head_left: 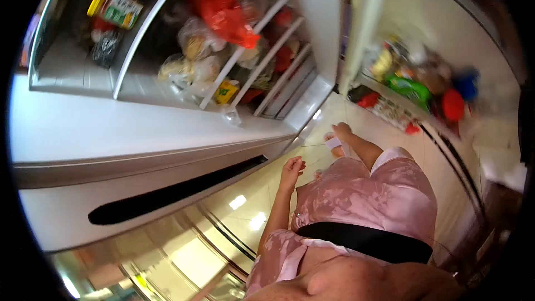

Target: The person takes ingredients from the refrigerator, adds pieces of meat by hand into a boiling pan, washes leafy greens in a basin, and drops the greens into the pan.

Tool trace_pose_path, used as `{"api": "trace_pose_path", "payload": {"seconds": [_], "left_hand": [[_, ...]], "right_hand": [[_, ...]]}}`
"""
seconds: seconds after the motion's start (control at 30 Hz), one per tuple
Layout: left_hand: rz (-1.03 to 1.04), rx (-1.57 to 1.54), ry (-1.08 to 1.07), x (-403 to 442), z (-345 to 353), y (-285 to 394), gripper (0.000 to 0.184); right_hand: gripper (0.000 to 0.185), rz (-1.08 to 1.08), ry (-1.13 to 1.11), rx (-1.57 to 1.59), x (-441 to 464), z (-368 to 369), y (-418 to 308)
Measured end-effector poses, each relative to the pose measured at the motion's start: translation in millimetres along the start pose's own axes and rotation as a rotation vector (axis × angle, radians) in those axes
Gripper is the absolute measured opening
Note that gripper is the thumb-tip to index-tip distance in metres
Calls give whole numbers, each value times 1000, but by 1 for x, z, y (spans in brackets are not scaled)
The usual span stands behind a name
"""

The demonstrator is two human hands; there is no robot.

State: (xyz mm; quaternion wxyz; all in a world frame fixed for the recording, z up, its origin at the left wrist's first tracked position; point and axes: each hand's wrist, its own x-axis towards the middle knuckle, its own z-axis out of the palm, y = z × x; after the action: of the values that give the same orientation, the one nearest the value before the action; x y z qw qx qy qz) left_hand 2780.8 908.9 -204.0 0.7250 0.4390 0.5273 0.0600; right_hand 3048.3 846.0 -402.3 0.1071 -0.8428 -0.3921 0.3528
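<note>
Head view, left hand [291,173] near fridge edge [276,130], open floor [326,118] alongside

Unreadable text only, blurred characters (dark, on white) on yellow-lidded jar [114,7] label [123,11]

An open fridge [72,128] fills nine to twelve o'clock, a yellow-lidded jar [116,7] at ten and a red bag [220,8] towards eleven. At two, the blurred door shelf [440,120] carries a green packet [409,90]. Near the centre, the left hand [292,168] is loosely curled; the right hand [341,130] lies at three.
</note>
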Motion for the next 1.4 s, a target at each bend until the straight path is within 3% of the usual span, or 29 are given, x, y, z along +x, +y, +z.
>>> {"api": "trace_pose_path", "payload": {"seconds": [0.03, 0.1, 0.13, 0.2, 0.27, 0.33, 0.4, 0.47, 0.6, 0.67, 0.7, 0.77, 0.83, 0.87, 0.9, 0.93, 0.97, 1.03, 1.1, 1.2, 1.23, 1.4], "left_hand": [[21, 32, -22, -7, 3, 5, 35], [31, 72, -86, -17, 5, -1, 36], [44, 69, -101, -21, 7, -4, 37], [41, 90, -142, -28, 11, -13, 39], [-30, 91, -155, -30, 18, -30, 40], [-30, 107, -201, -35, 29, -39, 39], [-20, 141, -264, -39, 46, -38, 39], [-26, 172, -315, -42, 63, -38, 38], [8, 215, -287, -45, 96, -45, 37], [17, 194, -289, -51, 115, -46, 37], [25, 172, -274, -53, 122, -49, 37], [22, 148, -269, -53, 142, -63, 41], [-2, 64, -216, -56, 167, -79, 40], [-32, 15, -184, -58, 182, -87, 40], [-81, -45, -131, -70, 202, -85, 40], [-92, -80, -99, -78, 219, -94, 40], [-68, -152, -128, -84, 231, -101, 42], [-14, -232, -162, -101, 254, -102, 41], [-14, -242, -91, -111, 267, -104, 40], [-1, -291, 22, -135, 281, -106, 36], [21, -317, 72, -143, 283, -107, 33], [-1, -402, 97, -164, 289, -144, 32]], "right_hand": [[32, -123, 71, -210, -22, 10, 41], [28, -50, 134, -297, -68, 23, 108], [26, 168, 229, -126, -97, 26, 123], [34, 243, 224, -91, -146, 14, 126], [44, 591, 307, 188, -176, 22, 141], [53, 660, 290, 354, -197, 26, 136], [52, 513, 271, 265, -203, 29, 133], [50, 202, 266, 198, -203, 31, 131], [43, 213, 385, 275, -200, 0, 127], [38, 262, 336, 542, -189, -28, 142], [38, 242, 326, 525, -190, -46, 147], [35, 308, 432, 1241, -198, -93, 164], [32, 211, 581, 1461, -191, -141, 206], [29, 185, 709, 1378, -189, -174, 225], [29, 137, 957, 1060, -179, -203, 252], [29, 29, 1201, 991, -147, -218, 299], [28, 109, 1195, 1047, -144, -252, 317], [31, -71, 1204, 1473, -156, -325, 312], [52, -37, 1174, 1465, -169, -379, 287], [60, -257, 914, 1545, -161, -403, 269], [63, -269, 1059, 1476, -150, -398, 268], [59, -331, 1099, 1274, -153, -384, 284]]}}
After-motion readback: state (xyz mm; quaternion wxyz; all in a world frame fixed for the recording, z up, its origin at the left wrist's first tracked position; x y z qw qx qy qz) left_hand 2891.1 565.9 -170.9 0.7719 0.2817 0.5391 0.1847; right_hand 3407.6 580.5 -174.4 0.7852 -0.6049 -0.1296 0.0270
